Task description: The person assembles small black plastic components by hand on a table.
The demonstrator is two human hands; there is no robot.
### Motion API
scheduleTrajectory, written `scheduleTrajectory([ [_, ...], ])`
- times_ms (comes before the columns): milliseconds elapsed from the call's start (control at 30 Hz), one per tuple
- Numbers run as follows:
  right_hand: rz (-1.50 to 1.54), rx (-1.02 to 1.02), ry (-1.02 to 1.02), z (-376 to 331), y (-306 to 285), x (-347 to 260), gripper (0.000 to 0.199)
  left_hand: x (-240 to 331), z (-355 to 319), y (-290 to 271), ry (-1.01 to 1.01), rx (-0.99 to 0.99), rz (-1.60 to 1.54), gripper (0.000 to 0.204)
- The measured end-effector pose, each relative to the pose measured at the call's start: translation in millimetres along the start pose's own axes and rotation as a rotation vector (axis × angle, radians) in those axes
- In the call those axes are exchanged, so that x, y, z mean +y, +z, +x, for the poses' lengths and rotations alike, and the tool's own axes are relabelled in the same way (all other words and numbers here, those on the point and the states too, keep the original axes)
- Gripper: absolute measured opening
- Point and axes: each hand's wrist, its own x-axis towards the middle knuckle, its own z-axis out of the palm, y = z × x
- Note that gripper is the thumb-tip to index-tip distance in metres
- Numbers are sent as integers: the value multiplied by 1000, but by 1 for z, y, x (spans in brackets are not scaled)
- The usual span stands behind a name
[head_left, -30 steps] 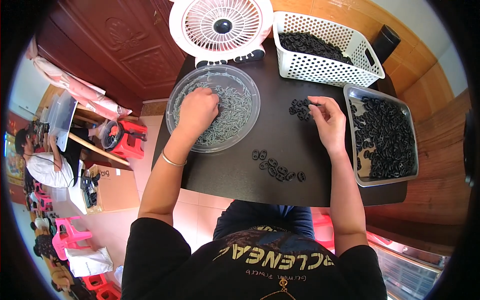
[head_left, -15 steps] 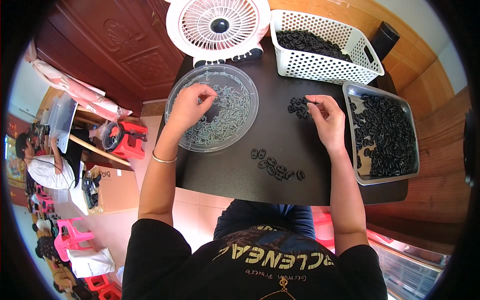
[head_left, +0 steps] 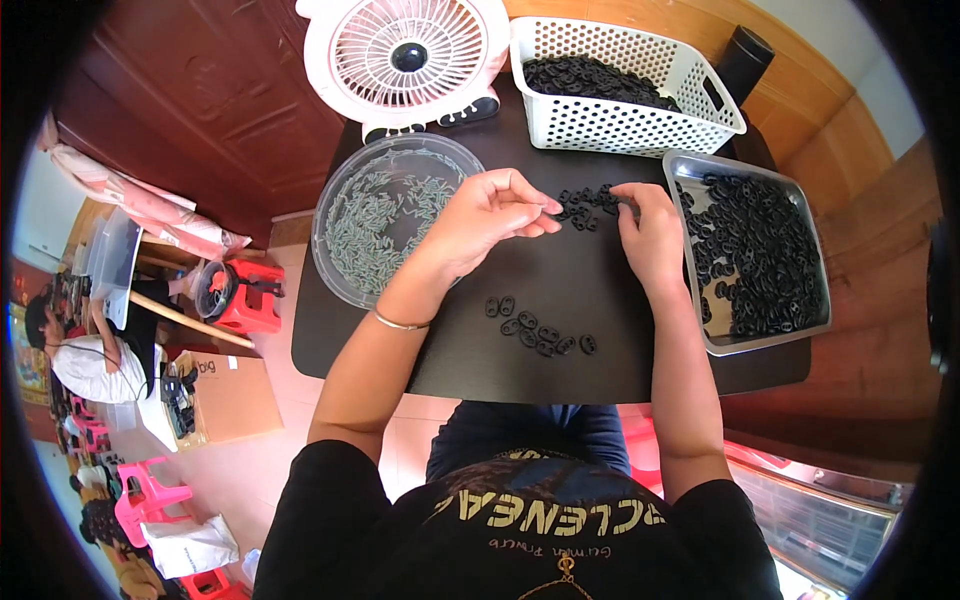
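My left hand (head_left: 497, 217) is closed in a pinch at the left edge of a small pile of black two-holed oval pieces (head_left: 582, 212). Whatever sits between its fingertips is too small to make out. At the pile's right side, my right hand (head_left: 652, 228) has its thumb and fingertips closed on one of the black pieces. A round clear tub (head_left: 325, 262) of small, thin grey-green pieces (head_left: 365, 225) stands to the left, partly behind my left forearm. Nearer me, several more black ovals (head_left: 545, 333) lie loosely spread on the dark table (head_left: 450, 365).
A metal tray (head_left: 742, 347) of black pieces stands right of my right hand. Behind are a white perforated basket (head_left: 630, 128) of black pieces, a pink-white fan (head_left: 408, 57) and a black cylinder (head_left: 745, 62). Far left, a person in white (head_left: 100, 368) sits near red stools (head_left: 250, 298).
My left hand has moved right, from over the tub to the pile of black pieces, still pinched. My right hand stays by the pile. The whole view has shifted slightly.
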Motion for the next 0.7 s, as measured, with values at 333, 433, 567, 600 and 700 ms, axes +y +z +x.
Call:
scheduleTrajectory([
  [333, -99, -199, -31, -7, 3, 0, 19, -23, 1, -7, -46, 45, -171, 7],
  [433, -46, -207, -59, -6, 3, -7, 15, -28, 0, -11, -62, 22, -232, 10],
  [567, 37, -307, 12, -7, 9, -4, 14, -29, 0, -6, -92, 38, -220, 15],
  [600, 60, -304, 28, -7, 10, -3, 14, -28, 0, -5, -73, 35, -235, 17],
  [700, 41, -298, 54, -7, 9, -7, 14, -25, 0, -4, -86, 30, -235, 17],
])
